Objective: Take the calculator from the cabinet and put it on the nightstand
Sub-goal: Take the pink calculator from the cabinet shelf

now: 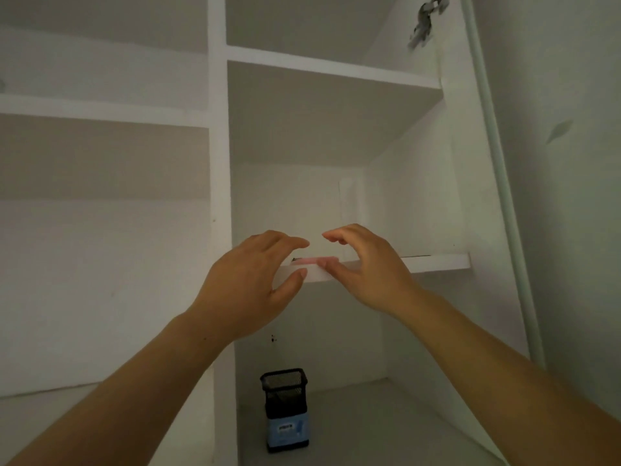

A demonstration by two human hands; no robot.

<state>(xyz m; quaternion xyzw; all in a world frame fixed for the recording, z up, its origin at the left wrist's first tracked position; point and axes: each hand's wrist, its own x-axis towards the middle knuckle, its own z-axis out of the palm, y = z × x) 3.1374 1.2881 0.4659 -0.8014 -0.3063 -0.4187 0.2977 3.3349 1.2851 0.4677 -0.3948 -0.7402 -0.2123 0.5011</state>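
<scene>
Both my hands are raised to the front edge of a white cabinet shelf (437,262) at eye height. A thin pink sliver with a dark edge, likely the calculator (304,261), shows on the shelf between them; most of it is hidden by the shelf edge. My left hand (255,280) curls with fingers above the shelf and thumb below its edge, empty. My right hand (364,264) does the same from the right, its thumb tip close to the pink sliver; whether it touches is unclear.
The white cabinet has several open compartments; a vertical divider (220,196) runs just left of my left hand. A black mesh pen holder (285,408) with a blue label stands on the lower shelf. The open door's edge (497,196) and hinge (425,21) are at right.
</scene>
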